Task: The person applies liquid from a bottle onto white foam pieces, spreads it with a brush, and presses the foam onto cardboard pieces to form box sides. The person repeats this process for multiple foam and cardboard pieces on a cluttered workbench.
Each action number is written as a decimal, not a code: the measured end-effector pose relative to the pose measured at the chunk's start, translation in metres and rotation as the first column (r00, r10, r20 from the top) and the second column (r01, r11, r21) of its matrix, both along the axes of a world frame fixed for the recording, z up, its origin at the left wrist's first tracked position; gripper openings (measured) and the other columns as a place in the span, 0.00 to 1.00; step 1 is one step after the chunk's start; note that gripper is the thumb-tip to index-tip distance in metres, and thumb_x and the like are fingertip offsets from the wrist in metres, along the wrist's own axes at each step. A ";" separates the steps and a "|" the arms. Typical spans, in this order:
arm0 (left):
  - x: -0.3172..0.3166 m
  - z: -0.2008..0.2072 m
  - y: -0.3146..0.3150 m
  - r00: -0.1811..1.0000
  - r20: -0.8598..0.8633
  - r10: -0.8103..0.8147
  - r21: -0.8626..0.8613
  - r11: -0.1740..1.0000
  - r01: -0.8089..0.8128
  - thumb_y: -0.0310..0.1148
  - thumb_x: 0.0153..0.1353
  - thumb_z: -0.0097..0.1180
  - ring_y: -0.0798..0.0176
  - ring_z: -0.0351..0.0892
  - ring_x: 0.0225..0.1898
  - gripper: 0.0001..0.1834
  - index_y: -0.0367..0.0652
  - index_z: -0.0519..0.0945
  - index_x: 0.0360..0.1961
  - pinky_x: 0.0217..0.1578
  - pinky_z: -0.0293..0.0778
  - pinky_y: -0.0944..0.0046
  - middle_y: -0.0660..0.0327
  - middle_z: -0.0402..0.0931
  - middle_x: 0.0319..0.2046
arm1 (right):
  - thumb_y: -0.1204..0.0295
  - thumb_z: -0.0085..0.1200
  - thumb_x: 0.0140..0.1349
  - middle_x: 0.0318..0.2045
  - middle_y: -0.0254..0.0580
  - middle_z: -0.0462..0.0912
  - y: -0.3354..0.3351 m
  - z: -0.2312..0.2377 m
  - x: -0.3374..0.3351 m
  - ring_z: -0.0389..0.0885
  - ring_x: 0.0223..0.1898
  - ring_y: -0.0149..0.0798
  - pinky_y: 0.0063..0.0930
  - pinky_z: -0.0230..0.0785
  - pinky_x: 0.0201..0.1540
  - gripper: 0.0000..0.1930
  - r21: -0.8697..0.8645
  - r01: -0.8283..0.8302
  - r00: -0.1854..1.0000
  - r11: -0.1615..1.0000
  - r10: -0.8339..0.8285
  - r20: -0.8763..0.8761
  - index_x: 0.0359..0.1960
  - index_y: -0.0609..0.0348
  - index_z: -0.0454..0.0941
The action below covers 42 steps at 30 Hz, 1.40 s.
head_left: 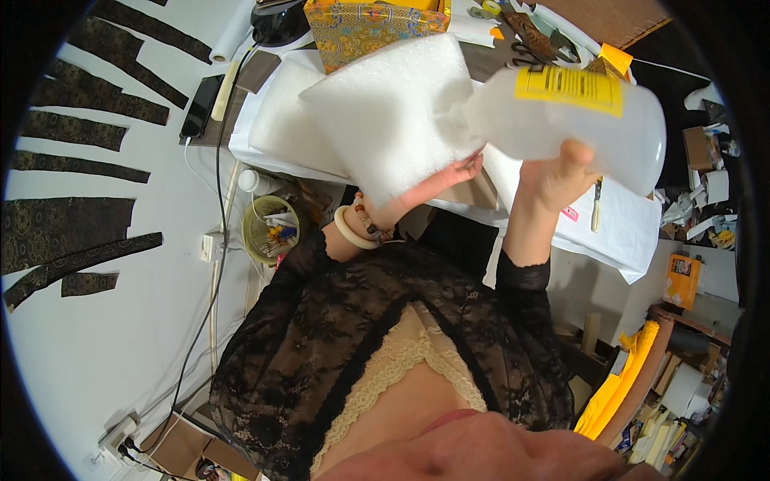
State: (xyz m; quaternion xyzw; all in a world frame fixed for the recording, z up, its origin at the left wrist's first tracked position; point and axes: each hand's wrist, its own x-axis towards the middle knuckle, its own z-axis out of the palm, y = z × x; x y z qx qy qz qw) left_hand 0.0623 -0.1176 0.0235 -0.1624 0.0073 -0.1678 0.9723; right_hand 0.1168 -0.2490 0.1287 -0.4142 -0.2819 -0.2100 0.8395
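Note:
A thick white foam piece (377, 112), its surface bubbly, is held up above the table in my left hand (445, 178), whose fingers close on its lower right edge. Wrapped round a translucent squeeze bottle (561, 126) with a yellow label is my right hand (557, 178), thumb on the near side. The bottle lies tipped on its side, and its narrow neck points left at the foam. Nozzle and foam appear to meet; whether they touch I cannot tell. Behind the held piece, more white foam (277, 120) lies on the table.
A yellow brocade box (377, 36) stands at the back. White paper (630, 228) hangs over the table's right edge, with a small knife (597, 207) on it. A phone (200, 106) lies at left, above a waste bin (257, 240). Dark patterned strips (72, 228) hang on the wall.

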 end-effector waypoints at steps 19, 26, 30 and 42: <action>0.001 -0.012 -0.010 0.999 -0.024 -0.042 -0.002 0.999 0.042 0.57 0.65 0.40 0.48 0.58 0.62 0.34 0.46 0.61 0.64 0.61 0.55 0.44 0.51 0.60 0.60 | 0.59 0.76 0.42 0.51 0.42 0.76 0.001 0.004 -0.001 0.77 0.49 0.40 0.37 0.72 0.54 0.45 -0.003 -0.013 1.000 1.000 0.013 0.011 0.61 0.63 0.63; -0.001 -0.008 0.003 0.965 -0.247 -0.091 -0.157 0.986 0.053 0.57 0.64 0.41 0.47 0.58 0.61 0.34 0.46 0.62 0.63 0.61 0.56 0.44 0.51 0.60 0.60 | 0.51 0.68 0.48 0.51 0.45 0.75 -0.028 -0.019 -0.013 0.77 0.51 0.44 0.42 0.73 0.54 0.44 -0.145 0.010 0.999 0.989 -0.017 -0.048 0.61 0.63 0.62; -0.006 -0.002 -0.008 0.987 -0.145 -0.064 -0.056 0.997 0.057 0.57 0.64 0.42 0.46 0.59 0.61 0.34 0.45 0.62 0.63 0.60 0.57 0.44 0.51 0.60 0.59 | 0.62 0.74 0.45 0.47 0.41 0.77 -0.007 0.009 0.015 0.77 0.48 0.39 0.35 0.72 0.52 0.39 0.055 0.040 0.999 0.998 -0.041 0.013 0.57 0.63 0.66; 0.002 0.000 0.008 0.954 -0.295 -0.045 -0.121 0.993 0.010 0.53 0.65 0.43 0.44 0.50 0.66 0.35 0.41 0.57 0.65 0.62 0.53 0.41 0.48 0.56 0.61 | 0.58 0.76 0.41 0.48 0.40 0.77 -0.027 -0.006 -0.001 0.77 0.48 0.38 0.33 0.72 0.52 0.44 -0.031 0.043 0.999 0.999 -0.044 -0.025 0.59 0.63 0.66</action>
